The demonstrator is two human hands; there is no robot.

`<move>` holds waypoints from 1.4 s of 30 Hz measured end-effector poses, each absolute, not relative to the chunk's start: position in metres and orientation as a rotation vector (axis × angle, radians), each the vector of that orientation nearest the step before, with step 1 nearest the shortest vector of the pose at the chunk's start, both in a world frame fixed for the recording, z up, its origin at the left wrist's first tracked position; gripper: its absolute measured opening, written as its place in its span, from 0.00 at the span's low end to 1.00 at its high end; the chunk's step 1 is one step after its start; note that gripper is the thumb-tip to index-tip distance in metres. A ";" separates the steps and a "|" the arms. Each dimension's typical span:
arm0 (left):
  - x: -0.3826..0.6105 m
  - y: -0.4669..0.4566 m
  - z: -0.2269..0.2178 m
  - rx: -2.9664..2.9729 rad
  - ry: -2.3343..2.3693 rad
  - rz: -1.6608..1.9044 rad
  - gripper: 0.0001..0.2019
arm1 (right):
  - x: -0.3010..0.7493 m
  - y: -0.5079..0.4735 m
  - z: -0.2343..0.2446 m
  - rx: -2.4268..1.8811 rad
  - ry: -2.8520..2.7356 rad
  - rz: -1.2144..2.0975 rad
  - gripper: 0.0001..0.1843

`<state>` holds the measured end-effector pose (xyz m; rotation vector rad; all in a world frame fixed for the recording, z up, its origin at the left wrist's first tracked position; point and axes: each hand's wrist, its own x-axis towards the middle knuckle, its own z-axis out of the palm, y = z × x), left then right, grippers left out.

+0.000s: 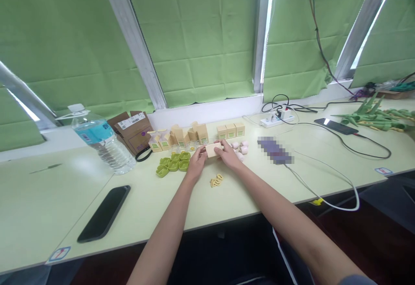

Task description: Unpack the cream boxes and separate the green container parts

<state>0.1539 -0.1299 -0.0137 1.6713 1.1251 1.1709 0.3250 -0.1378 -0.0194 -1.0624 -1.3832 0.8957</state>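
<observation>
A small cream-coloured box (213,150) is held between my two hands above the table. My left hand (197,163) grips its left end, and my right hand (228,154) has its right end, the thumb lying on the near face. Left of my left hand sit several green cup-like pieces (174,165), with small clear pieces (192,145) behind them. Pale pink pieces (244,150) lie just right of my right hand. Yellow rings (216,180) rest on the table nearer to me. Several open boxes (181,136) and closed small boxes (231,130) stand behind my hands.
A large water bottle (105,142) and a brown carton (134,131) stand at the left. Phones lie at the front left (104,213) and back right (336,126). A power strip (276,120), cables, a pixelated object (275,150) and green plant-like pieces (372,117) occupy the right.
</observation>
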 end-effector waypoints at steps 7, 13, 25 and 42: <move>0.154 -0.132 -0.010 1.644 1.104 1.164 0.22 | 0.327 -0.139 -0.019 -1.099 -1.396 0.848 0.22; 0.153 -0.134 -0.008 1.613 1.060 1.146 0.23 | 0.328 -0.139 -0.017 -1.132 -1.374 0.859 0.23; 0.154 -0.141 -0.005 1.632 1.005 1.113 0.24 | 0.331 -0.142 -0.013 -1.157 -1.435 0.810 0.23; 0.153 -0.141 -0.009 1.628 0.923 1.104 0.21 | 0.332 -0.149 -0.007 -1.079 -1.507 0.747 0.20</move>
